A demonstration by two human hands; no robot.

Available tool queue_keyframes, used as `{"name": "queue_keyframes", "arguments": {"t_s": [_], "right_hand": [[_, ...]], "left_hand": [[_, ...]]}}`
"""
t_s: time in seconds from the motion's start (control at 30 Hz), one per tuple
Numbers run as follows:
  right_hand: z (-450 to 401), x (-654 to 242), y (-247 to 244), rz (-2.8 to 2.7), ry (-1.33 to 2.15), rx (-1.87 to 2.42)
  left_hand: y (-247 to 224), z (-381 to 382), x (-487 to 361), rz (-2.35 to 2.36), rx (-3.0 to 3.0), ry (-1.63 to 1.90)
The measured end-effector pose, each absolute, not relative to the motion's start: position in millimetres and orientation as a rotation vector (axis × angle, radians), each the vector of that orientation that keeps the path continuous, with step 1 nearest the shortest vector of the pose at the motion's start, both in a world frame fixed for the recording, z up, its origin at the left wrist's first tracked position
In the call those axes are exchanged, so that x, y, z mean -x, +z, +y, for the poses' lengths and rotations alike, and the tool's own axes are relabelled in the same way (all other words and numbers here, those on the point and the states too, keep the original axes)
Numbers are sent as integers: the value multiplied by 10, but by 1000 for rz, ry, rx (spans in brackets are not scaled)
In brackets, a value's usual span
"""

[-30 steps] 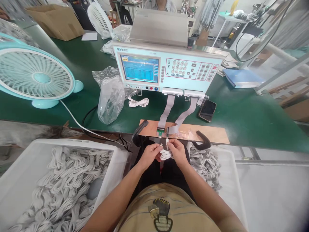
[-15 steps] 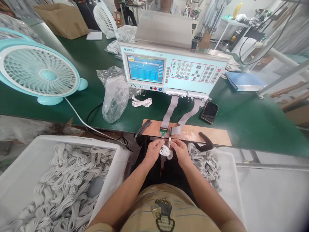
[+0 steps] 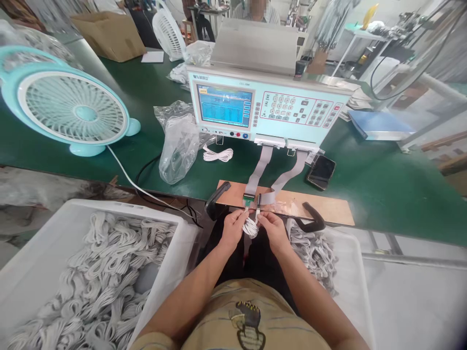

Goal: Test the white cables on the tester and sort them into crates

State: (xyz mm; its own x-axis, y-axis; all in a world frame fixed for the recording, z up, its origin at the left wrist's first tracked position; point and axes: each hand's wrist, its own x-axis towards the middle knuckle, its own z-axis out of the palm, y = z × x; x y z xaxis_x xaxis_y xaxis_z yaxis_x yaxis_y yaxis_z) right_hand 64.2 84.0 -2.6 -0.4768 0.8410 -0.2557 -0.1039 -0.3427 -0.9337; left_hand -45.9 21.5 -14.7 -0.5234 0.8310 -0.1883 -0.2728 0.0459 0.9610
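At the near edge of a green-topped workbench (image 3: 383, 194), with a coiled white cable (image 3: 250, 227) between two bare hands.
Pinched closed between thumb and fingers near one end by the left hand (image 3: 233, 226) and near the other by the right hand (image 3: 273, 228). Hanging just off the bench edge, with both ends pointing forward, away from the torso, toward a small green circuit board (image 3: 248, 201) and a slim black connector (image 3: 259, 200); too small to tell whether seated. Hard to tell the bundle's own long axis. Farther out, over a flat copper-coloured board (image 3: 328, 209), two grey ribbon cables (image 3: 259, 170) leading back to a pale-blue box-shaped tester (image 3: 284, 131). Beside the ribbons, a black rectangular phone (image 3: 321, 172). Below, on either side, white plastic bins (image 3: 32, 243) of pale cable bundles (image 3: 109, 272).
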Motion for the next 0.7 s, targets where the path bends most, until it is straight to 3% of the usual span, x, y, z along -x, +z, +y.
{"name": "queue_keyframes", "arguments": {"t_s": [0.3,0.47,0.57,0.63,0.7], "right_hand": [[860,-647,-68,-1243,1875,1066],[841,-633,-161,-1173,1768,1171],[830,-560,-177,-1126,1711,1220],[805,-544,-147,-1146,1686,1230],[782,-547,-115,-1174,1663,1230]], "left_hand": [[-231,283,378,1529,-505,1656],[-40,64,594,1793,-942,1584],[89,-441,1060,2009,-1229,1589],[109,-949,1437,2341,-1197,1359],[36,-1511,1806,2734,-858,756]]}}
